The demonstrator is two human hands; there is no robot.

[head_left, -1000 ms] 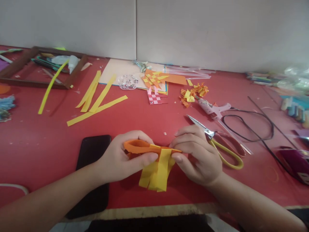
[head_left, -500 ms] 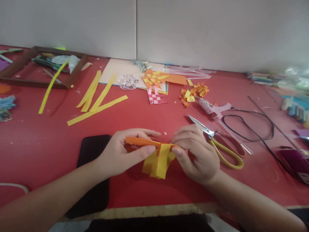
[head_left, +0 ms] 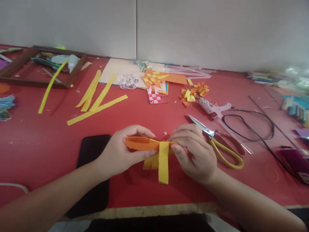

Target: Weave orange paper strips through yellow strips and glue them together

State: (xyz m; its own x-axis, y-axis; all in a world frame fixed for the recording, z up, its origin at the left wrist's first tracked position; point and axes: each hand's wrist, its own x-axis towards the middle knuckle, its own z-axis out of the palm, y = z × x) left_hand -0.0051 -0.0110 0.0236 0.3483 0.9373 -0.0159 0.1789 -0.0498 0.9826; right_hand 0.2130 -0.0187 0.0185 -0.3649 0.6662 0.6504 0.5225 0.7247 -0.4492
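Note:
Between my hands is a folded orange paper (head_left: 141, 144) with yellow paper strips (head_left: 163, 164) passing through it and hanging down on the near side. My left hand (head_left: 120, 149) grips the orange paper's looped left end, thumb below and fingers behind. My right hand (head_left: 195, 151) pinches its right end between thumb and curled fingers, beside the front yellow strip. Some fingertips are hidden behind the paper. Scissors (head_left: 212, 133) with one yellow and one red handle lie just past my right hand. A black phone (head_left: 93, 180) lies under my left forearm.
On the red table (head_left: 135, 116) lie loose yellow strips (head_left: 96, 111), a pink checkered paper fish (head_left: 155, 97), an orange woven fish (head_left: 154, 78), paper scraps (head_left: 190, 93) and googly eyes (head_left: 127, 82). A pink glue gun (head_left: 212, 109) trails a black cord (head_left: 271, 129). A wooden frame (head_left: 65, 85) stands back left.
The orange loop flattened, then spread open again in my left hand. The work has risen slightly, and the front yellow strip now hangs apart from the others.

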